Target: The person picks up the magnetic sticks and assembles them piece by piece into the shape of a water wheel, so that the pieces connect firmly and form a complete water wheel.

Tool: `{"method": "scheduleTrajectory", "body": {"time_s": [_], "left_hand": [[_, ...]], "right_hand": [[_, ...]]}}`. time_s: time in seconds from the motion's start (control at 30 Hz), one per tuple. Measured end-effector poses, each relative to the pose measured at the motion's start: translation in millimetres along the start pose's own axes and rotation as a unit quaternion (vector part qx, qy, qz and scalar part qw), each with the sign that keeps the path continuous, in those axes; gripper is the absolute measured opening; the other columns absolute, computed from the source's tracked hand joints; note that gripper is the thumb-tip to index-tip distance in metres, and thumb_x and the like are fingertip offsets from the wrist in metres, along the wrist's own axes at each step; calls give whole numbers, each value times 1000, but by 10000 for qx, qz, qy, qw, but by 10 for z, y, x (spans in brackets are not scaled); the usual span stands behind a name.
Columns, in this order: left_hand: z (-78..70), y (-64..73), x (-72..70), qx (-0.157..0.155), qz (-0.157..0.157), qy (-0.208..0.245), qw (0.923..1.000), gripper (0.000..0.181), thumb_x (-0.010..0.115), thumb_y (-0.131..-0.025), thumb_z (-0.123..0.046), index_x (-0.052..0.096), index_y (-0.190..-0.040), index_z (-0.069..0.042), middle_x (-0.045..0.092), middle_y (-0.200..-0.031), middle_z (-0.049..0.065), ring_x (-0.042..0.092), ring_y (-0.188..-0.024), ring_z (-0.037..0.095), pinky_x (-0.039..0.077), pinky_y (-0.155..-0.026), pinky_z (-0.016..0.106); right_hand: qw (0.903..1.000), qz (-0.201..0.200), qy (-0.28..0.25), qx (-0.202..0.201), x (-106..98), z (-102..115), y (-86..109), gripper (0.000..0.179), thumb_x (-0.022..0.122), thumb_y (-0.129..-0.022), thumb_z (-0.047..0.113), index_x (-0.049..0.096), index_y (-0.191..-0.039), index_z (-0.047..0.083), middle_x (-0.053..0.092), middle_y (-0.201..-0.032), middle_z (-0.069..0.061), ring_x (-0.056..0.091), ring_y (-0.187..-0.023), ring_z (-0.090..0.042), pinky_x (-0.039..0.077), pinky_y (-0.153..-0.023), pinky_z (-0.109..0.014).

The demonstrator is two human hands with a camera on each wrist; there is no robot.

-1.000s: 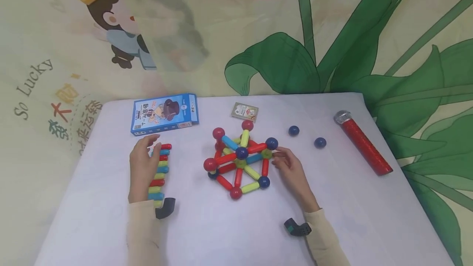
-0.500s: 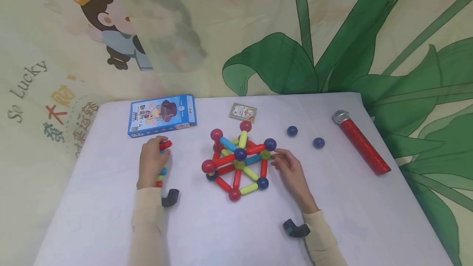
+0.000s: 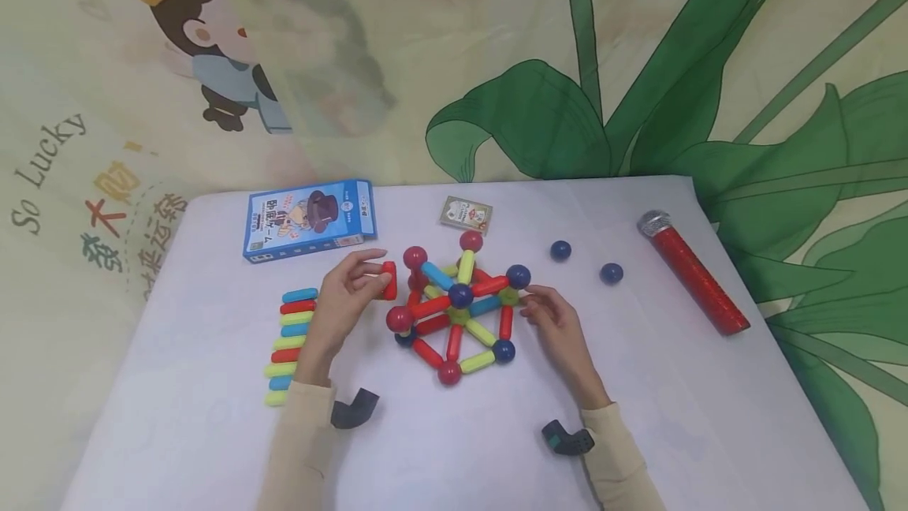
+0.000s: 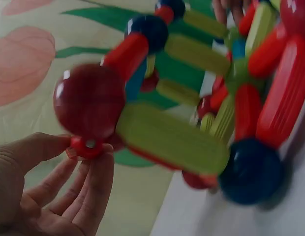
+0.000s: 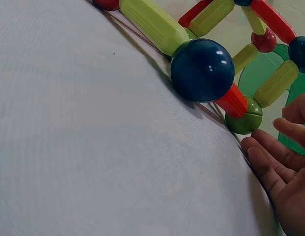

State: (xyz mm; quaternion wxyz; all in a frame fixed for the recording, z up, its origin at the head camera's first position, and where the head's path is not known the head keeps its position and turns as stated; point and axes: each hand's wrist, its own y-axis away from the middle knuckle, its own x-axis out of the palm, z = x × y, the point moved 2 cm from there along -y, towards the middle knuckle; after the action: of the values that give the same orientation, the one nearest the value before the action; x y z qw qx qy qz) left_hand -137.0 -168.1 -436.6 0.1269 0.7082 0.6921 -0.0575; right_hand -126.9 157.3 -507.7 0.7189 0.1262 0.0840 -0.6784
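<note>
A structure of coloured magnetic rods and balls [image 3: 459, 314] stands mid-table. My left hand [image 3: 345, 302] pinches a red magnetic rod [image 3: 389, 281] between thumb and fingers, close to the structure's left side. The left wrist view shows that rod [image 4: 87, 146] end-on, overlapping the underside of a red ball [image 4: 88, 101]. At the structure's right side, my right hand [image 3: 560, 333] has loosely bent fingers with nothing between them. In the right wrist view its fingertips [image 5: 256, 140] are right at a green ball [image 5: 244, 117], beside a blue ball [image 5: 202, 70].
A column of blue, red and yellow-green rods [image 3: 287, 353] lies left of my left forearm. Behind stand a blue box [image 3: 310, 219] and a small card pack [image 3: 466, 214]. Two loose blue balls [image 3: 560, 250] and a red glittery microphone-shaped tube [image 3: 695, 274] lie to the right.
My left hand took the red rod from the far end of the rod column and carried it right, to the structure. My right hand has stayed by the structure.
</note>
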Motion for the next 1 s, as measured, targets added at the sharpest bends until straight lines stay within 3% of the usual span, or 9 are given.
{"method": "scheduleTrajectory", "body": {"time_s": [0.1,0.4,0.67,0.77,0.87,0.93,1.0], "left_hand": [[-12,23,102,-212,282,448,9984,52,68,-89,-32,50,-135,-16,65,-117,12,68,-94,16,52,-91,31],[-6,-33,181,-606,591,537,9950,54,64,-91,-29,46,-140,-13,66,-117,15,66,-96,18,50,-94,37],[2,-45,190,-663,482,480,9955,53,61,-93,-27,43,-142,-17,66,-118,14,65,-94,16,51,-90,31],[23,-25,108,-484,239,312,9981,50,59,-95,-30,43,-141,-17,64,-120,13,66,-95,19,52,-89,30],[82,-13,-101,-214,-353,9,9991,48,57,-96,-32,46,-139,-16,63,-121,12,64,-102,21,51,-91,28],[168,-28,-294,-33,-867,-293,9958,44,57,-97,-27,48,-137,-13,62,-121,13,61,-109,23,50,-94,31],[325,-60,-496,10,-1393,-824,9868,41,58,-97,-22,49,-136,-12,62,-121,12,58,-114,24,48,-98,35]], "right_hand": [[10000,13,-11,51,0,10,-6,31,51,-99,13,53,-129,5,63,-116,-16,64,-99,-26,51,-83,-19],[9996,34,64,290,-1,4,-21,32,49,-100,8,51,-131,1,61,-118,-20,62,-103,-33,52,-85,-24],[9999,39,68,146,7,-18,-7,31,51,-100,16,53,-129,6,63,-116,-15,63,-100,-27,52,-84,-22],[10000,-2,62,73,8,-21,-7,31,52,-99,16,53,-128,6,63,-115,-15,64,-98,-25,52,-83,-22],[9999,-39,91,47,15,-20,-7,31,52,-99,16,54,-128,7,63,-114,-14,64,-97,-23,52,-83,-21],[9999,-65,92,42,18,-15,-7,30,51,-99,15,54,-128,7,64,-114,-14,65,-97,-22,52,-83,-21],[9999,-96,128,41,18,-5,0,30,51,-99,15,54,-128,7,64,-114,-14,65,-97,-22,52,-83,-21]]}}
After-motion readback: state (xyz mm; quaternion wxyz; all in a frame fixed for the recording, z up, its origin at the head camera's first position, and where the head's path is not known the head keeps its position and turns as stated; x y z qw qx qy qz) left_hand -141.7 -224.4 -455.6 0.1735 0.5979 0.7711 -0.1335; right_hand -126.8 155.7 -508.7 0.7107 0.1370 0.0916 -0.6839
